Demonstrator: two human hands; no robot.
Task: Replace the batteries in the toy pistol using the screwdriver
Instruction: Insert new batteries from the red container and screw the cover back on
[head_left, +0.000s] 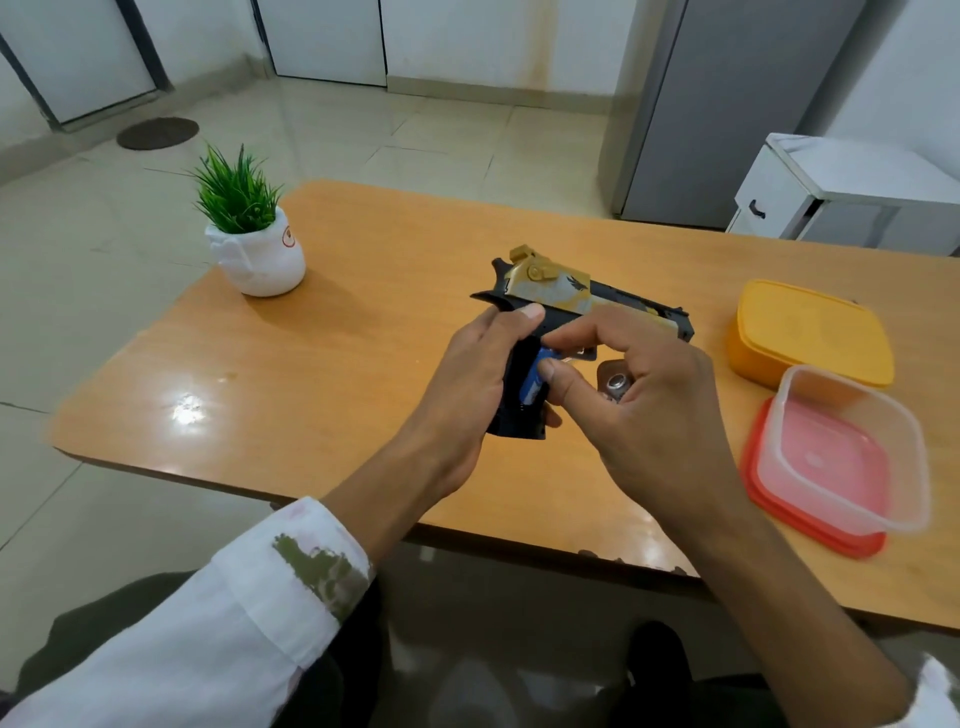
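The black and gold toy pistol (558, 291) is held above the wooden table (322, 364), barrel pointing right, grip toward me. My left hand (467, 395) is wrapped around the black grip. A blue battery (535, 382) sits in the open side of the grip. My right hand (639, 410) has its thumb and forefinger on that battery. Another battery (617, 385), seen end on, shows inside the curl of my right hand. No screwdriver is in sight.
A small potted plant (249, 234) stands at the table's far left. A yellow lidded box (810, 332) and a clear box on a red lid (841, 457) sit at the right. A white cabinet (831, 192) stands beyond the table.
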